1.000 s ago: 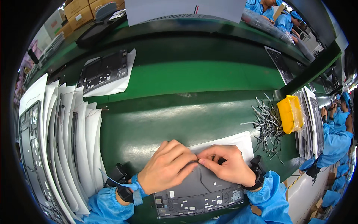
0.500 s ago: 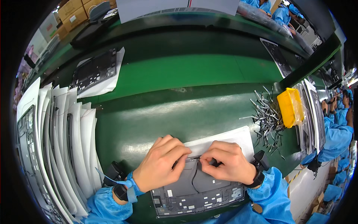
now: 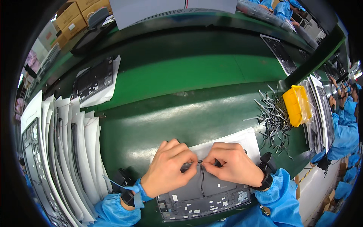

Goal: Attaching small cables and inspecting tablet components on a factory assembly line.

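Note:
A dark grey device cover (image 3: 185, 208), its lower strip dotted with small white patches, lies in front of me. Across its middle runs a thin black cable (image 3: 203, 186), ending up at my fingertips. My right hand (image 3: 232, 162) pinches the cable's upper end at the cover's far edge. Close beside it, my left hand (image 3: 170, 164) is closed in a pinch, thumb against forefinger; what lies in it is too small to make out. Under the cover is a white sheet (image 3: 244, 140), showing beyond its far edge.
Covers interleaved with white sheets (image 3: 90, 147) stand stacked at the left. To the right lie a heap of short dark cables (image 3: 274, 119), a yellow bin (image 3: 295, 108) and another stack (image 3: 323, 113). One cover (image 3: 94, 79) lies at the far left. Co-workers in blue sit at the right.
My left fingertips have come closer to my right ones at the cover's far edge. The cable now lies straighter down the cover. The whole view has shifted slightly.

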A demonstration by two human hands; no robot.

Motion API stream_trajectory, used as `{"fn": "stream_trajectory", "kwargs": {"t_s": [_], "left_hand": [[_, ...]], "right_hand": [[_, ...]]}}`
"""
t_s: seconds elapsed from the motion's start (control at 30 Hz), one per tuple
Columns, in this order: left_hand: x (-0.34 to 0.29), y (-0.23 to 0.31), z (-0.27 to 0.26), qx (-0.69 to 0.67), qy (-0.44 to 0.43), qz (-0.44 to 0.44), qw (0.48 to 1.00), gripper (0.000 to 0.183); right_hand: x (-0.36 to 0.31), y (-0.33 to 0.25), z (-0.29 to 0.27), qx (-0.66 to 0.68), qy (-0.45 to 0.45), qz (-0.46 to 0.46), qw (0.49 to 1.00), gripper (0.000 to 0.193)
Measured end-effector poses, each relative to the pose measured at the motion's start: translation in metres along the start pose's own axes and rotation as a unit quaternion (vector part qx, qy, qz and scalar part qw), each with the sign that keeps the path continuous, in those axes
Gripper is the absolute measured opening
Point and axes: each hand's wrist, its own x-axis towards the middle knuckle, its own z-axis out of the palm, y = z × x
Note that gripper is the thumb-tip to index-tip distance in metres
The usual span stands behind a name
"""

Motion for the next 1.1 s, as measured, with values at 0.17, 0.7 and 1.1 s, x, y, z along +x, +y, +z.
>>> {"fn": "stream_trajectory", "kwargs": {"t_s": [0.17, 0.7, 1.1], "left_hand": [[0.000, 0.003, 0.005, 0.033, 0.007, -0.010, 0.999, 0.014], [-0.001, 0.002, 0.016, 0.029, 0.049, 0.062, 0.996, 0.022], [-0.024, 0.021, -0.009, 0.153, 0.090, -0.021, 0.984, 0.021]], "right_hand": [[0.001, 0.000, -0.002, 0.012, -0.004, 0.022, 1.000, 0.009], [-0.003, 0.011, 0.006, -0.151, 0.033, -0.144, 0.977, 0.014], [-0.025, -0.005, -0.006, -0.120, 0.066, -0.098, 0.986, 0.014]]}}
